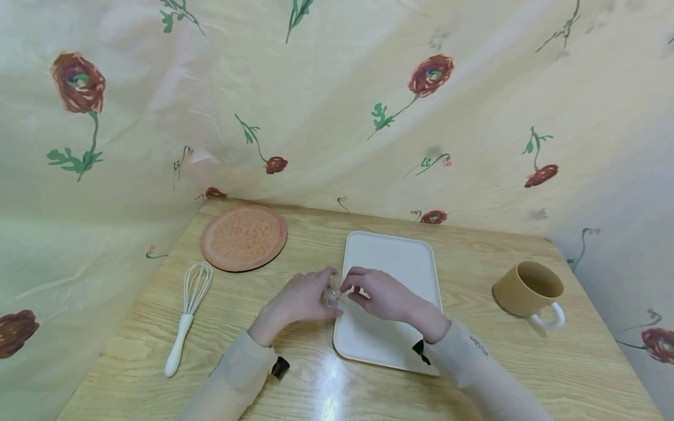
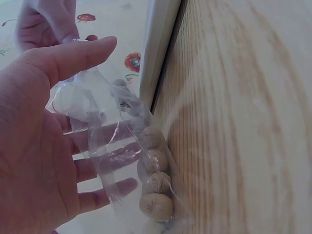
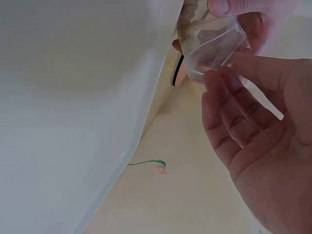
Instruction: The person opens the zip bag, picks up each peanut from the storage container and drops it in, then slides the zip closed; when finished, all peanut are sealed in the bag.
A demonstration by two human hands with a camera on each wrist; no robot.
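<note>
A clear plastic bag (image 1: pixel 333 292) is between my two hands, at the left edge of the white tray (image 1: pixel 392 257). My left hand (image 1: pixel 302 297) holds it, thumb on one side and fingers spread behind it in the left wrist view. Several small, round, tan lumps with creased skins (image 2: pixel 156 207) lie along the bag's bottom, close to the wooden table; their exact kind is unclear. My right hand (image 1: pixel 387 295) pinches the bag's top edge between thumb and fingertips. Near that pinch, the right wrist view shows a ridged seal strip (image 3: pixel 212 41) and a narrow white strip (image 3: pixel 263 100).
A white whisk (image 1: pixel 186 316) lies at the left of the wooden table (image 1: pixel 295 380). Behind it is a round orange patterned mat (image 1: pixel 244 237). A tan mug with a white handle (image 1: pixel 526 289) stands at the right. Flowered cloth (image 1: pixel 326 105) hangs behind the table.
</note>
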